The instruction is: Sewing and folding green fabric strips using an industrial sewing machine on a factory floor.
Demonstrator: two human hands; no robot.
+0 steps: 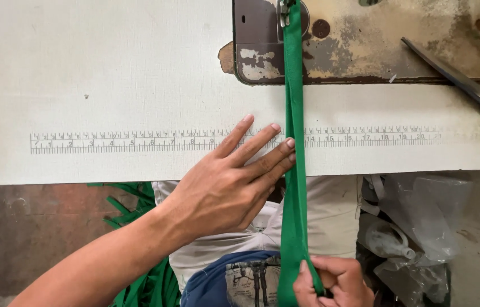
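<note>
Running between both hands [226, 185]: green strip [294, 113]

Left hand [226, 185] flat, right hand [334, 281] clenched

White table [109, 68] bears worn machine bed [365, 51]; scissors [461, 79]; green strip [293, 113].

Matt green cloth strip [294, 170], worn metal machine bed [365, 45] with flaking paint, matt off-white tabletop [109, 74], crinkled clear plastic bag [422, 222]
</note>
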